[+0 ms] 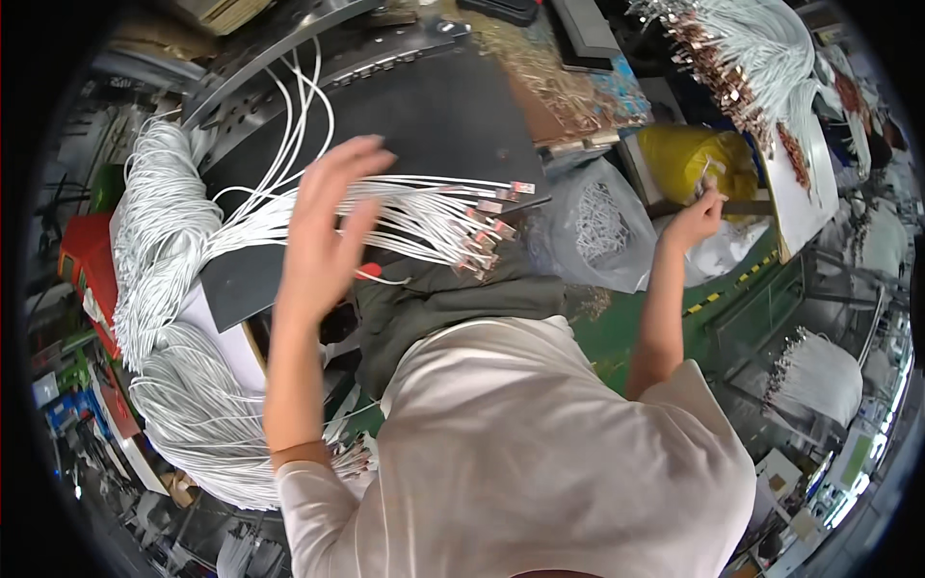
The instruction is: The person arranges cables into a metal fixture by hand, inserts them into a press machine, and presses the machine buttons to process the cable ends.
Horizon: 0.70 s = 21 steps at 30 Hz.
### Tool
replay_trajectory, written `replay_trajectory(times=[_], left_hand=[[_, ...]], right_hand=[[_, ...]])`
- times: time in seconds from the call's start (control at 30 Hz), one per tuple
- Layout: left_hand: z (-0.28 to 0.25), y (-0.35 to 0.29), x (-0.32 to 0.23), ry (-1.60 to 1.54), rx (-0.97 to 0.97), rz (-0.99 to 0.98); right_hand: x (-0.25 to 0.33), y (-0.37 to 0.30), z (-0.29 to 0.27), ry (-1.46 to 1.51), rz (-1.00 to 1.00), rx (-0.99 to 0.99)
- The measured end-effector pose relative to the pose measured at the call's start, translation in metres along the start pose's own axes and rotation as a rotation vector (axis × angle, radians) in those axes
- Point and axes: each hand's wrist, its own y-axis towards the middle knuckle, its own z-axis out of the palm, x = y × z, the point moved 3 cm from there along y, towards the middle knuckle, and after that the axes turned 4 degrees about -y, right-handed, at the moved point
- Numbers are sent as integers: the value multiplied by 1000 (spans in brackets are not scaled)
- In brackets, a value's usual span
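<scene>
My left hand (326, 231) is raised over a bundle of white cables (409, 214), fingers spread and slightly blurred. The cables fan out across a black tabletop (438, 111); copper-coloured terminals (482, 236) sit on their ends near its right edge. Out to the right, my right hand (696, 220) is closed in a pinch in front of a yellow bag (670, 154). Something small and pale shows at its fingertips, too small to name. Beside that hand, a clear plastic bag (626, 260) holds many short white pieces (602, 222).
Thick coils of white cable (164, 231) hang left of the tabletop, with another large bundle (207, 414) below. A metal bar (275, 53) runs across the far left. Copper-tipped cables (761, 58) are heaped at the far right. Green floor (617, 332) shows beyond my lap.
</scene>
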Motion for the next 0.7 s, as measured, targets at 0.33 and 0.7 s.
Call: replay_trajectory(times=[0.33,0.7], left_hand=[[-84,8,93,541,515,-318],[-59,4,102,115,87,-335]], right_hand=[[-255,-147,-35,-691,-84,705],[194,-103,76,113,-524,819]])
